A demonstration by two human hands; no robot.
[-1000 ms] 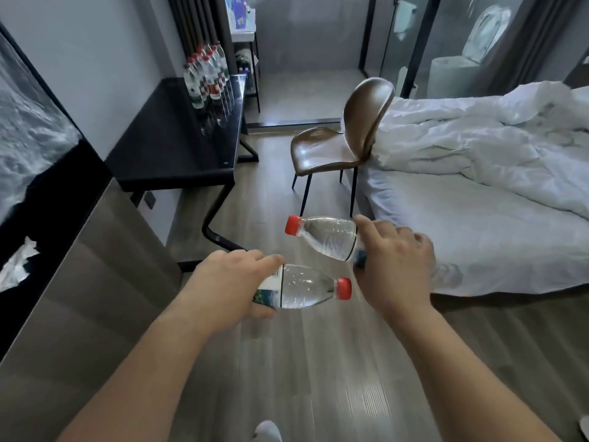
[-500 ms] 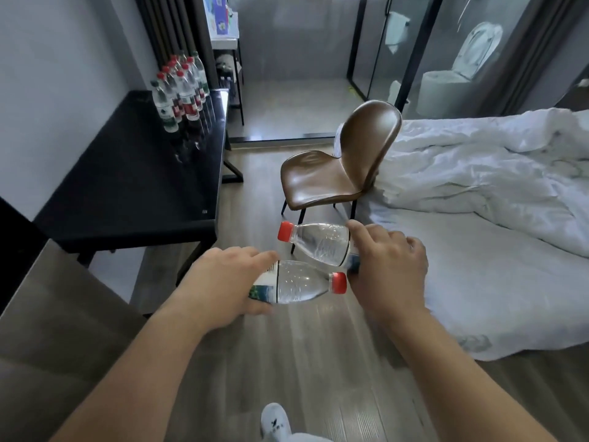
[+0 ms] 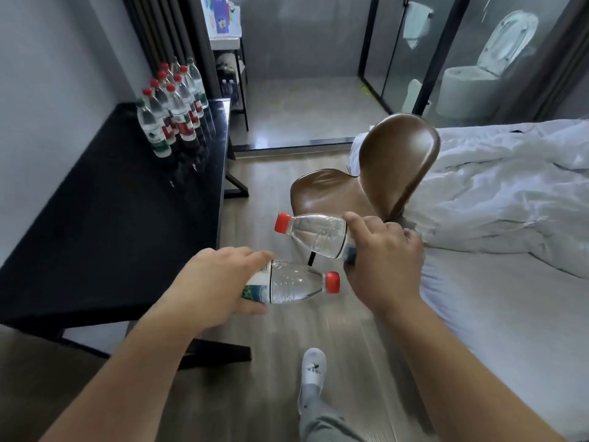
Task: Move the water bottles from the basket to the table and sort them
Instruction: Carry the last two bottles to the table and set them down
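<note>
Two red-capped water bottles lie sideways in the air over the wood floor (image 3: 280, 193), just beside the black table (image 3: 105, 224). The nearer bottle (image 3: 293, 282) sits under the left hand (image 3: 213, 282), fingers wrapped over its labelled end, cap pointing away from the table. The farther bottle (image 3: 315, 234) is gripped at its base by the right hand (image 3: 385, 266), cap toward the table. A cluster of standing bottles (image 3: 172, 106) occupies the table's far end.

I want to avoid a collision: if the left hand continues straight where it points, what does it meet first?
Probably the right hand: the left hand points its clear red-capped plastic bottle there. Depth is unclear.
</note>
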